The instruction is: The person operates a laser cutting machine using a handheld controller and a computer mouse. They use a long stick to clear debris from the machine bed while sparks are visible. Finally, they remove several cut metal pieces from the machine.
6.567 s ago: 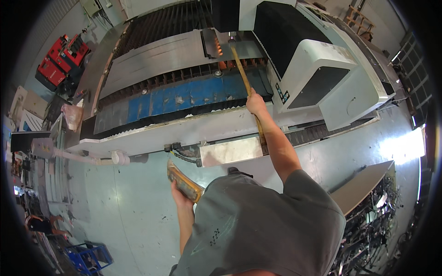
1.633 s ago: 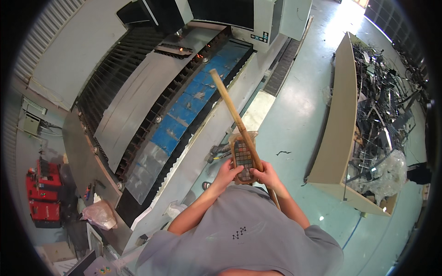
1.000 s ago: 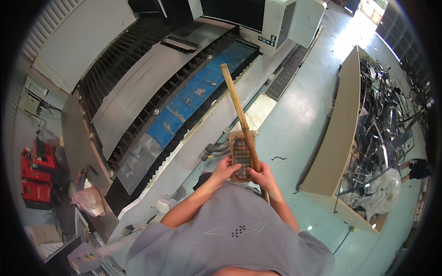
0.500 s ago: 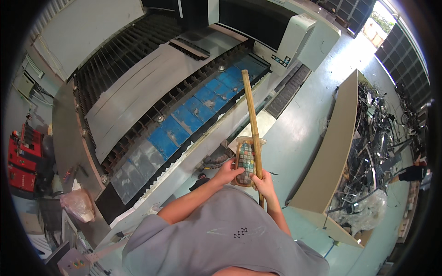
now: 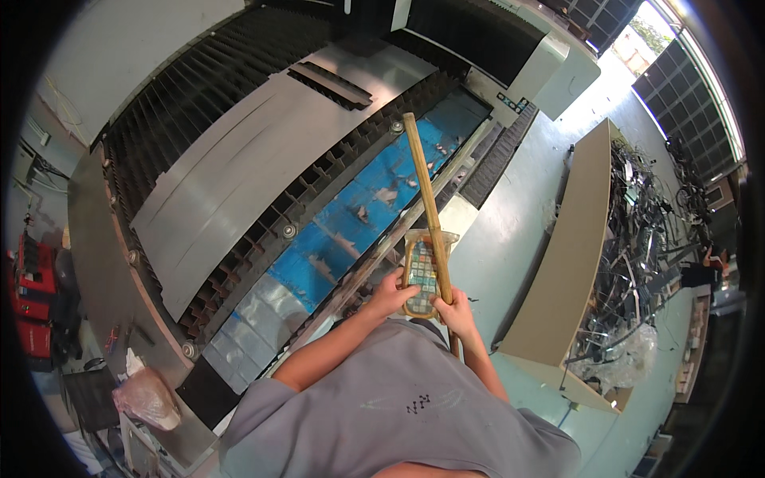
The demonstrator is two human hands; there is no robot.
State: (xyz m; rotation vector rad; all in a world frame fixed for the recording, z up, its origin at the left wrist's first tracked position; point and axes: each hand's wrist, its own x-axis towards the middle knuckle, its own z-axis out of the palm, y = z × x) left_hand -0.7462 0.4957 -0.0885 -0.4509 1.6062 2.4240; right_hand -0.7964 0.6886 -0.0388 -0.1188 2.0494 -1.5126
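Observation:
A handheld remote control (image 5: 421,273) with rows of coloured buttons, in a yellowed clear cover, is held upright in front of my body. My left hand (image 5: 390,295) grips its left side, with the thumb over the lower buttons. My right hand (image 5: 457,313) is closed around a long bamboo stick (image 5: 425,187), and its thumb reaches to the remote's lower right edge. The stick crosses the cover's right side, its top end over the blue strip of the cutting machine's bed. My fingers behind the remote are hidden.
To the left lies a large slatted cutting bed (image 5: 215,72) with a grey metal sheet (image 5: 239,159) on it. A clear plastic bag (image 5: 149,397) sits on its near-left ledge. At right, a tan bin (image 5: 550,263) holds tangled dark scrap (image 5: 637,231).
The view has shifted, so the machine bed appears larger and nearer. The stick leans slightly more to the left. Both hands keep their hold on the remote and stick.

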